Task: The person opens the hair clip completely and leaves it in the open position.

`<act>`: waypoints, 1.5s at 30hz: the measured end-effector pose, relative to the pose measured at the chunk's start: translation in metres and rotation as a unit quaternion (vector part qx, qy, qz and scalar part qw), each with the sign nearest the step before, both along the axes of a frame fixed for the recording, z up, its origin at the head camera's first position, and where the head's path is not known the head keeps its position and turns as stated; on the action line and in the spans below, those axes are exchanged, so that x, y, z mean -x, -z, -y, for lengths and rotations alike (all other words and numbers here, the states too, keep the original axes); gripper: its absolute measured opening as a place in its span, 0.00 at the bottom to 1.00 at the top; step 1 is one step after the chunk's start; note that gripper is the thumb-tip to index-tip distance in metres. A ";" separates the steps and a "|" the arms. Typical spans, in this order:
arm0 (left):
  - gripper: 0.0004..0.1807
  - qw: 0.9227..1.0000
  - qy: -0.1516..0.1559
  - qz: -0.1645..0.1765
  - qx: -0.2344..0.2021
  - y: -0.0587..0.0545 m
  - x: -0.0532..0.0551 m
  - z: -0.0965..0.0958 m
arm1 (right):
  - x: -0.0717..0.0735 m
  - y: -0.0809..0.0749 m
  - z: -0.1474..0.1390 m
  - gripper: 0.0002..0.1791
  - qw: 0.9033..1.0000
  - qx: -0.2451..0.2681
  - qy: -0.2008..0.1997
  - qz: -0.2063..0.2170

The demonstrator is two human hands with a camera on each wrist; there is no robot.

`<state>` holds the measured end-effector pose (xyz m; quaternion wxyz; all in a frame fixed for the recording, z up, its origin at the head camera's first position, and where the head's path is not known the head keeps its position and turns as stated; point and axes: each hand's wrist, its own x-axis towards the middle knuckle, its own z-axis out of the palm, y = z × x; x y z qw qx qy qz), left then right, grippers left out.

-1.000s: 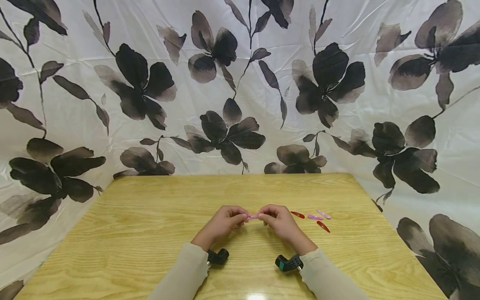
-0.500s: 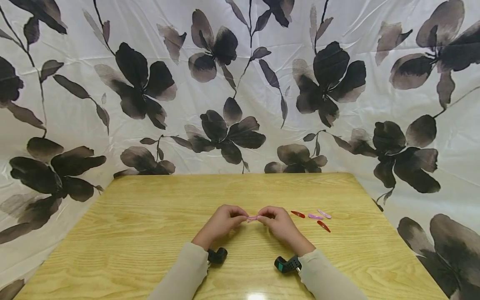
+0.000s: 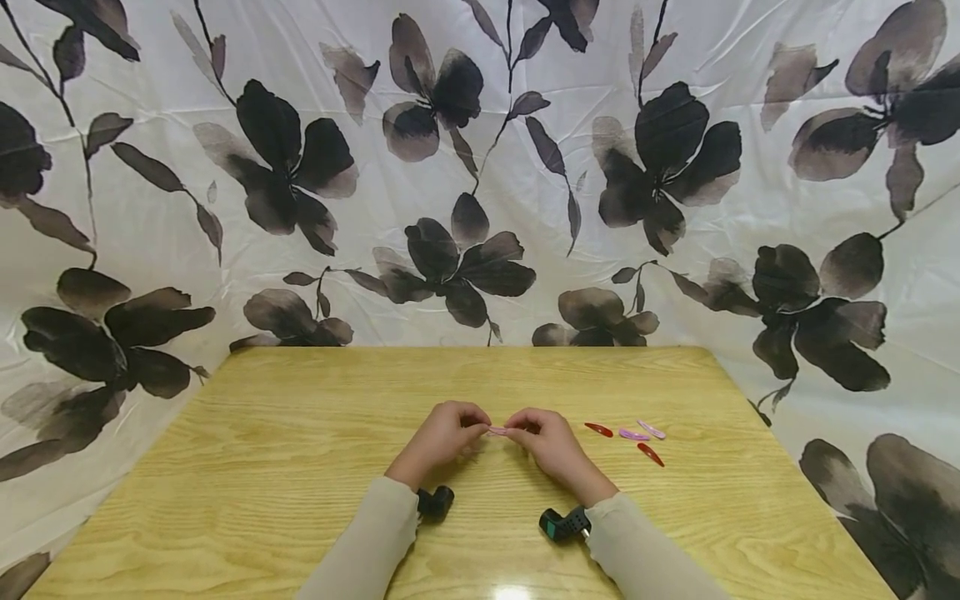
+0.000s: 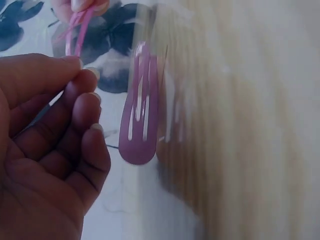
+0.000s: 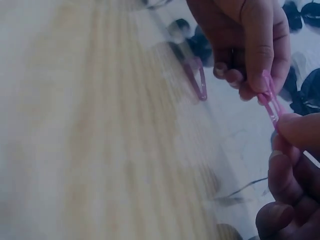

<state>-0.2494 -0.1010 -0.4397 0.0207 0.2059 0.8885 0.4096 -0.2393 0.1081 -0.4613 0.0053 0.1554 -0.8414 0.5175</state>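
Between both hands, low over the table, is a small pink snap hair clip [image 3: 497, 431]. My left hand [image 3: 442, 437] pinches one end of it between thumb and finger. The other end is in the pinch of my right hand [image 3: 551, 446]. In the right wrist view the held clip [image 5: 271, 100] stands slantwise, with gaps visible between its thin strips. A second, mauve-pink snap clip [image 4: 139, 130] shows beside the left hand's curled fingers in the left wrist view. That clip [image 5: 196, 80] also appears, blurred, in the right wrist view. From the head it is hidden.
Right of the right hand lie two red hair clips, one farther back [image 3: 598, 429] and one nearer [image 3: 651, 454], with two pink-lilac clips [image 3: 633, 435] [image 3: 651, 429] close by. The wooden table [image 3: 300, 400] ends at a floral cloth [image 3: 525, 325].
Both hands have shifted slightly to the left in the head view, keeping their pinch on the pink hair clip. The loose clips on the right lie as before.
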 end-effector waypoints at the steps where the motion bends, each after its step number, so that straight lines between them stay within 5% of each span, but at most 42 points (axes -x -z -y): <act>1: 0.05 1.000 -0.002 0.001 0.002 0.001 0.002 0.001 | 0.001 0.000 0.002 0.04 1.000 -0.003 -0.001 0.000; 19: 0.04 0.999 -0.014 0.033 0.032 0.008 0.020 0.016 | 0.022 0.002 0.021 0.03 0.996 -0.083 -0.023 -0.019; 28: 0.04 0.997 -0.020 0.039 0.062 0.007 0.019 0.018 | 0.019 0.002 0.026 0.05 0.989 -0.130 -0.042 -0.051; 45: 0.05 0.996 -0.012 0.039 0.081 0.005 0.015 0.016 | 0.016 -0.001 0.027 0.03 0.987 -0.146 -0.052 -0.040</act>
